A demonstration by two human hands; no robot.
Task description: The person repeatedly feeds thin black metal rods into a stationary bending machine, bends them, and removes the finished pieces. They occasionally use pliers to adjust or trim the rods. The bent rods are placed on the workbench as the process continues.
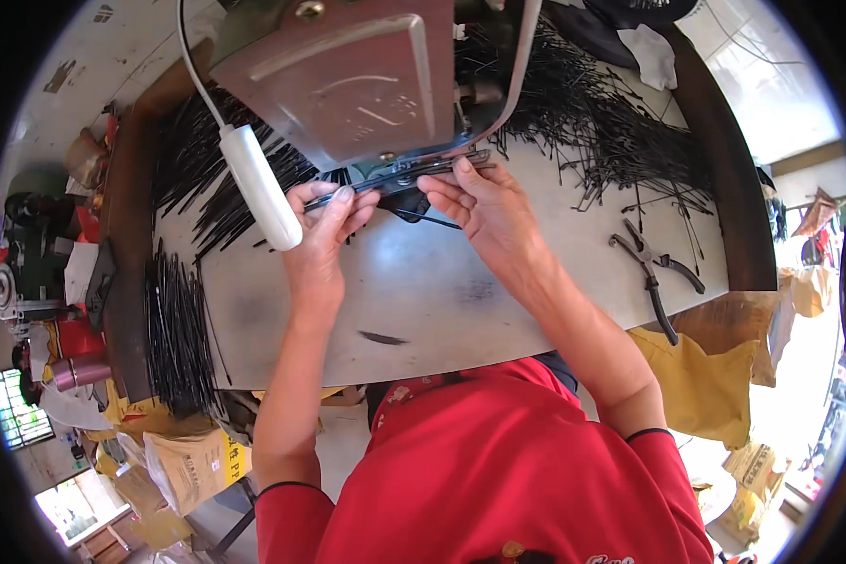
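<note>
Rod [392, 180], black and slim, sits at 12 o'clock by the machine head [348, 89], pinched between fingers and thumb by both left hand [329, 221] and right hand [482, 195]; slack pinching could skew it, and sudden machine movement could nip skin.

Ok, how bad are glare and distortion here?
Head view: black fisheye rim, front edge of the tabletop bowed; bright patch at far right washed out; pale sheen on the tabletop below the left hand and right hand, which look fairly sharp.
</note>
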